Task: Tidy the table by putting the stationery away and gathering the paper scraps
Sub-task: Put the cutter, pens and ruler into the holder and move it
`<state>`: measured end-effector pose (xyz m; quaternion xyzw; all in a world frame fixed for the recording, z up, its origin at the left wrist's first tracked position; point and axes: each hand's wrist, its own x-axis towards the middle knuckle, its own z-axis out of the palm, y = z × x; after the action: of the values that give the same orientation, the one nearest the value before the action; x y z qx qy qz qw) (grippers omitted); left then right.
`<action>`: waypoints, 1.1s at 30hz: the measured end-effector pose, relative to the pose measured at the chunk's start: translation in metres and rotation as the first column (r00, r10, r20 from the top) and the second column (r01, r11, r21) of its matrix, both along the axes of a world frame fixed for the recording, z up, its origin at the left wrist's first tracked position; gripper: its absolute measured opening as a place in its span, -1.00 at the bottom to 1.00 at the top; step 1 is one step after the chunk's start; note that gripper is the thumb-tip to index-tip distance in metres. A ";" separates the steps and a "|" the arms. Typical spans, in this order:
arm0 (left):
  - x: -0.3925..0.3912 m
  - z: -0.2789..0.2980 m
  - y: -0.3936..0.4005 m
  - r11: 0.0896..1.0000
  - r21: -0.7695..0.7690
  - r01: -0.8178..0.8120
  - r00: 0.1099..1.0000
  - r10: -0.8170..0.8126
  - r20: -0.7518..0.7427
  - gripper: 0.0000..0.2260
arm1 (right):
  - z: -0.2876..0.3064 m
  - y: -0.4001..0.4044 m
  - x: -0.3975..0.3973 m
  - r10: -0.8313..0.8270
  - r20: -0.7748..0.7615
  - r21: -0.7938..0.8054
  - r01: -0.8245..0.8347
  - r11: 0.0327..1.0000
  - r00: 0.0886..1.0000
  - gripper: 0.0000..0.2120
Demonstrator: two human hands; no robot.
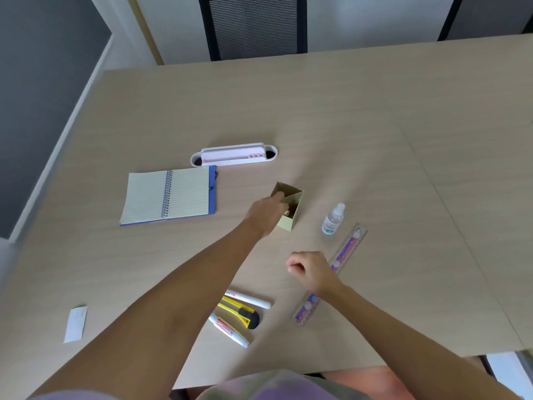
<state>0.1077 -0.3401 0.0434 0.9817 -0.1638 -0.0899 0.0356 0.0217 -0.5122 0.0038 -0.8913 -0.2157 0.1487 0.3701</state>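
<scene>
My left hand reaches over the near rim of a small pale-green open box in the middle of the table; its fingertips are at the box's opening and I cannot tell whether they hold anything. My right hand hovers loosely curled above the table, over a purple patterned ruler. Two white markers and a yellow utility knife lie near the front edge. An open spiral notebook lies at the left. A white paper scrap rests at the front left.
A white and pink pencil case stands behind the notebook. A small clear spray bottle stands right of the box. A black mesh chair is beyond the table's far edge. The beige table stretches to the right.
</scene>
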 end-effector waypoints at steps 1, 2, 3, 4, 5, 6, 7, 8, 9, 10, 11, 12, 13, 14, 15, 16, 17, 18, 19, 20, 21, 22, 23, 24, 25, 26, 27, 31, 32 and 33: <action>-0.002 0.000 0.003 1.000 -0.020 0.021 1.000 -0.021 -0.007 -0.69 | -0.007 0.006 -0.007 0.037 -0.033 -0.030 -0.038 0.999 0.999 -0.88; -0.004 0.000 0.007 0.998 -0.058 0.035 0.999 -0.037 -0.021 -0.64 | -0.012 0.013 -0.013 0.079 -0.060 -0.057 -0.083 0.995 0.995 -0.87; -0.009 0.001 0.012 0.993 -0.113 0.040 0.999 -0.043 -0.030 -0.60 | -0.017 0.021 -0.018 0.120 -0.082 -0.082 -0.127 0.989 0.989 -0.86; -0.015 0.002 0.020 0.984 -0.175 0.028 0.999 -0.033 -0.030 -0.60 | -0.020 0.028 -0.023 0.157 -0.101 -0.104 -0.167 0.980 0.982 -0.86; -0.024 0.003 0.029 0.972 -0.235 -0.008 0.999 0.000 -0.032 -0.63 | -0.023 0.034 -0.027 0.183 -0.122 -0.122 -0.198 0.973 0.975 -0.88; -0.037 0.003 0.042 0.957 -0.283 -0.057 0.998 0.046 -0.044 -0.68 | -0.024 0.041 -0.031 0.209 -0.137 -0.145 -0.229 0.963 0.968 -0.91; -0.051 0.003 0.054 0.946 -0.306 -0.103 0.994 0.086 -0.069 -0.75 | -0.026 0.046 -0.034 0.232 -0.156 -0.171 -0.257 0.951 0.960 -0.91; -0.066 0.000 0.066 0.943 -0.305 -0.131 0.989 0.104 -0.102 -0.82 | -0.027 0.049 -0.036 0.249 -0.176 -0.203 -0.283 0.937 0.952 -0.86; -0.082 -0.003 0.077 0.945 -0.290 -0.149 0.982 0.107 -0.154 -0.88 | -0.029 0.051 -0.039 0.260 -0.190 -0.241 -0.302 0.922 0.947 -0.83; -0.101 -0.008 0.090 0.951 -0.262 -0.161 0.969 0.102 -0.223 -0.92 | -0.031 0.054 -0.042 0.269 -0.188 -0.281 -0.314 0.907 0.945 -0.82; -0.118 -0.014 0.100 0.961 -0.222 -0.166 0.949 0.094 -0.302 -0.93 | -0.033 0.056 -0.044 0.268 -0.173 -0.314 -0.311 0.897 0.948 -0.83; -0.133 -0.021 0.107 0.969 -0.181 -0.169 0.923 0.092 -0.373 -0.92 | -0.033 0.058 -0.045 0.258 -0.153 -0.346 -0.296 0.890 0.954 -0.84; -0.145 -0.027 0.113 0.973 -0.144 -0.178 0.899 0.102 -0.426 -0.87 | -0.034 0.060 -0.044 0.243 -0.130 -0.375 -0.275 0.885 0.961 -0.85; -0.155 -0.033 0.117 0.976 -0.114 -0.187 0.884 0.116 -0.453 -0.81 | -0.033 0.061 -0.043 0.230 -0.116 -0.410 -0.258 0.875 0.966 -0.84; -0.161 -0.038 0.119 0.977 -0.096 -0.192 0.878 0.127 -0.461 -0.75 | -0.033 0.061 -0.040 0.220 -0.119 -0.438 -0.250 0.864 0.968 -0.84; -0.166 -0.043 0.120 0.977 -0.086 -0.195 0.875 0.133 -0.465 -0.69 | -0.031 0.058 -0.035 0.208 -0.128 -0.451 -0.244 0.859 0.970 -0.86; -0.168 -0.047 0.121 0.979 -0.076 -0.189 0.875 0.133 -0.465 -0.66 | -0.029 0.055 -0.030 0.186 -0.140 -0.445 -0.230 0.865 0.972 -0.92; -0.169 -0.050 0.121 0.983 -0.060 -0.171 0.880 0.125 -0.458 -0.66 | -0.024 0.050 -0.024 0.151 -0.156 -0.421 -0.204 0.884 0.976 -0.96; -0.169 -0.052 0.121 0.989 -0.038 -0.143 0.888 0.111 -0.446 -0.67 | -0.019 0.044 -0.018 0.099 -0.168 -0.381 -0.157 0.911 0.981 -0.95; -0.169 -0.055 0.119 0.994 -0.015 -0.111 0.897 0.094 -0.432 -0.69 | -0.010 0.037 -0.011 0.040 -0.159 -0.333 -0.091 0.939 0.986 -0.94; -0.167 -0.056 0.117 0.997 0.004 -0.079 0.903 0.074 -0.423 -0.70 | 0.001 0.028 -0.005 -0.024 -0.128 -0.269 -0.011 0.963 0.992 -0.92; -0.165 -0.056 0.116 0.998 0.014 -0.058 0.902 0.058 -0.427 -0.71 | 0.017 0.020 0.001 -0.081 -0.078 -0.195 0.065 0.979 0.994 -0.92; -0.162 -0.056 0.116 0.999 0.004 -0.054 0.897 0.051 -0.439 -0.74 | 0.033 0.012 0.009 -0.138 -0.022 -0.124 0.134 0.983 0.990 -0.92; -0.159 -0.056 0.118 0.996 -0.040 -0.079 0.888 0.052 -0.456 -0.78 | 0.053 0.005 0.016 -0.192 0.031 -0.065 0.193 0.979 0.981 -0.92; -0.155 -0.054 0.122 0.984 -0.122 -0.129 0.879 0.056 -0.473 -0.83 | 0.071 -0.001 0.025 -0.249 0.074 -0.008 0.250 0.968 0.966 -0.93; -0.151 -0.050 0.126 0.957 -0.220 -0.192 0.875 0.065 -0.479 -0.89 | 0.088 -0.007 0.036 -0.311 0.107 0.053 0.307 0.950 0.944 -0.93; -0.144 -0.041 0.130 0.919 -0.313 -0.238 0.886 0.074 -0.457 -0.94 | 0.104 -0.015 0.048 -0.374 0.132 0.119 0.360 0.925 0.918 -0.94; -0.103 0.022 0.130 0.748 -0.578 -0.326 0.945 0.247 -0.213 -0.96 | 0.135 -0.026 0.097 -0.418 0.282 0.156 0.389 0.908 0.864 -0.93; -0.089 0.040 0.125 0.742 -0.598 -0.304 0.949 0.291 -0.120 -0.96 | 0.136 -0.022 0.107 -0.376 0.323 0.090 0.368 0.926 0.868 -0.93; -0.074 0.055 0.118 0.742 -0.606 -0.288 0.943 0.329 -0.045 -0.97 | 0.133 -0.017 0.116 -0.328 0.343 0.025 0.340 0.940 0.880 -0.92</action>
<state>0.0336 -0.2217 0.0986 0.9343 -0.0201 0.0060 0.3559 0.1380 -0.5292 0.1368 -0.9336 -0.1173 -0.0707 0.3310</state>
